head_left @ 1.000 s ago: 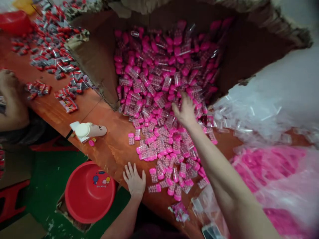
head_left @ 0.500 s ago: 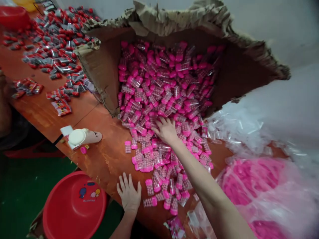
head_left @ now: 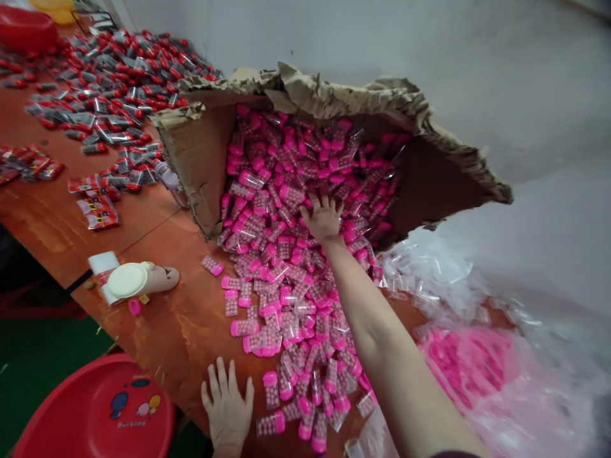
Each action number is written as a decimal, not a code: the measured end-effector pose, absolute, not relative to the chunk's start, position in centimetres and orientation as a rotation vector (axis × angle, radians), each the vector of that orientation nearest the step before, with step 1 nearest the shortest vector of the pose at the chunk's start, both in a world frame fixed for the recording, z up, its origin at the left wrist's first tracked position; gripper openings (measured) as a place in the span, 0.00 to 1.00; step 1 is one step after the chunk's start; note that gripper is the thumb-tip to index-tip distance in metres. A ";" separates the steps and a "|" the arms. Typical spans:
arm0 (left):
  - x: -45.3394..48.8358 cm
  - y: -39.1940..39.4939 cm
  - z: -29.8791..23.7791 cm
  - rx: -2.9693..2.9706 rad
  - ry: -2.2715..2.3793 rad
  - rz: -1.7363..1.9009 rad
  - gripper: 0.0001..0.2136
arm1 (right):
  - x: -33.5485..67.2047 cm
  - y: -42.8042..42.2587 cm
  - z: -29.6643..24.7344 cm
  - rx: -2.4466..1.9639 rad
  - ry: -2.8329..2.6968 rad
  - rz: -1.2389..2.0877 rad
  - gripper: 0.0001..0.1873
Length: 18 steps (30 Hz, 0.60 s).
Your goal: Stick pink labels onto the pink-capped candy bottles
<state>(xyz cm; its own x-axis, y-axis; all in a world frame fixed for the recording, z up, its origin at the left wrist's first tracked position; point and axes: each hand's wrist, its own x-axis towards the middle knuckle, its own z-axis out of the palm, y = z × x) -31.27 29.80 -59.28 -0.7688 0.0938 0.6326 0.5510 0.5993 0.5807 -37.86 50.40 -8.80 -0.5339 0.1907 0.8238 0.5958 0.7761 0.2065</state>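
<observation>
A heap of small clear bottles with pink caps [head_left: 286, 280], filled with pinkish beads, spills from a torn cardboard box [head_left: 191, 159] onto the orange table [head_left: 186, 324]. My right hand [head_left: 323, 219] reaches over the heap at the box's mouth, fingers spread and touching the bottles, gripping none that I can see. Near the table's front edge, my left hand [head_left: 227, 404] rests flat with its fingers apart. It holds nothing, and the nearest bottles lie just to its right.
A white cup-like container [head_left: 138, 280] lies left of the heap. Below it, beyond the table edge, is a red basin [head_left: 105, 420]. Red-capped bottles [head_left: 119, 89] pile up at the back left. Clear plastic pieces [head_left: 429, 267] and a bag of pink pieces [head_left: 472, 362] sit right.
My right hand has moved farther toward the box, and more bottles have spread down the table's left side. My left hand stays flat. The view has shifted.
</observation>
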 end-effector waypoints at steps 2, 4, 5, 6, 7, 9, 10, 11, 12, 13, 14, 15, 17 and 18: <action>-31.2 29.6 -59.1 -0.512 -2.270 -1.048 0.28 | -36.8 50.4 -10.9 -0.546 -2.135 -0.606 0.34; -31.1 29.5 -58.8 -0.518 -2.265 -1.019 0.28 | -35.5 50.2 -12.6 -0.538 -2.168 -0.593 0.32; -31.1 29.4 -58.7 -0.520 -2.263 -1.010 0.28 | -34.9 50.0 -13.3 -0.541 -2.180 -0.591 0.32; -31.1 29.3 -58.7 -0.521 -2.263 -1.005 0.28 | -34.4 49.9 -13.8 -0.542 -2.188 -0.596 0.31; -31.0 29.3 -58.6 -0.521 -2.265 -1.001 0.28 | -33.9 49.7 -14.1 -0.540 -2.198 -0.607 0.31; -31.1 29.2 -58.6 -0.521 -2.270 -0.996 0.28 | -33.0 49.2 -14.2 -0.543 -2.241 -0.627 0.31; -31.1 29.2 -58.6 -0.522 -2.272 -0.996 0.28 | -32.6 49.0 -14.2 -0.553 -2.282 -0.627 0.32; -31.1 29.2 -58.7 -0.524 -2.272 -0.995 0.28 | -32.2 48.7 -14.1 -0.567 -2.327 -0.623 0.32; -31.1 29.2 -58.7 -0.525 -2.271 -0.996 0.28 | -31.9 48.5 -14.0 -0.578 -2.369 -0.621 0.32; -31.1 29.2 -58.8 -0.524 -2.267 -0.998 0.28 | -31.6 48.2 -14.1 -0.581 -2.399 -0.625 0.32; -31.2 29.1 -58.8 -0.524 -2.262 -0.999 0.28 | -31.3 48.1 -14.3 -0.573 -2.416 -0.638 0.33; -31.1 29.1 -58.8 -0.523 -2.255 -1.000 0.28 | -31.0 48.0 -14.8 -0.557 -2.419 -0.655 0.34; -31.1 29.1 -58.8 -0.524 -2.244 -1.003 0.28 | -30.6 48.1 -16.2 -0.531 -2.391 -0.675 0.36; -31.1 29.0 -58.8 -0.527 -2.245 -1.008 0.28 | -30.5 48.2 -17.0 -0.526 -2.375 -0.674 0.36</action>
